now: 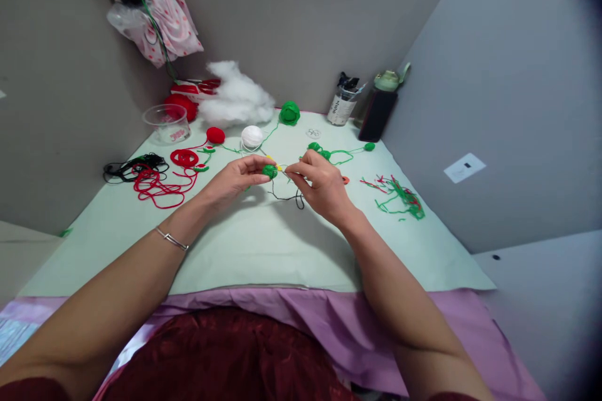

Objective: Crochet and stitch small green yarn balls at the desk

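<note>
far left on the table we see a black cord tangle and loose red yarn, with a clear plastic cup behind them. further right: a small red ball, a white yarn ball, white stuffing against the far wall and a green yarn ball.

centre, held above the table: our left hand is mostly closed, thumb and fingertips pinching a small green crochet piece. our right hand sits just beside it, fingers curled shut on what looks like a thin needle or hook with a yellow bit at the tip; too small to tell which. a dark thread hangs from between the hands down to the table.

step in hand, as we judge it: stitching on the green piece. next move probably needs the left pinch steady and a fine tip pass, slack thread kept clear.

right: more green crochet bits, a jar, a dark bottle, and yarn scraps near the right edge.
</note>
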`<action>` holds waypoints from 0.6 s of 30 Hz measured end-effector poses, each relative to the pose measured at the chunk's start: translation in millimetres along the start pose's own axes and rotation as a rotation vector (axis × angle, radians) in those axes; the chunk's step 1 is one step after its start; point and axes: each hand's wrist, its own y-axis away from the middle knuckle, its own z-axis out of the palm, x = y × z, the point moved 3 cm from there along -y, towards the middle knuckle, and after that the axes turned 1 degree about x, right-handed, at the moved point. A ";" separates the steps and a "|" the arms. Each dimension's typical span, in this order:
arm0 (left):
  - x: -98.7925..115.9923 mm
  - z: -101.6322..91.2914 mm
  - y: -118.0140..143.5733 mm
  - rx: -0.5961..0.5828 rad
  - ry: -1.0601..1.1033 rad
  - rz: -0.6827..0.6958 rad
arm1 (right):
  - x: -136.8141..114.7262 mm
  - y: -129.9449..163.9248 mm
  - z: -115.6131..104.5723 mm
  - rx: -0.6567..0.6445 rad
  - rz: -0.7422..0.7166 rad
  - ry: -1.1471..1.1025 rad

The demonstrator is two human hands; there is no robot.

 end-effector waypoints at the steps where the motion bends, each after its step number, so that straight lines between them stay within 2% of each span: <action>1: -0.3 -0.2 -0.1 -0.001 0.001 -0.001 | -0.3 0.0 0.0 -0.001 -0.005 -0.001; 10: -2.5 0.4 -0.3 0.010 -0.027 0.024 | -1.2 0.7 1.3 -0.072 0.010 -0.046; 18: -4.1 2.2 -0.9 -0.011 0.033 0.008 | 5.2 -0.8 6.0 -0.094 0.171 -0.364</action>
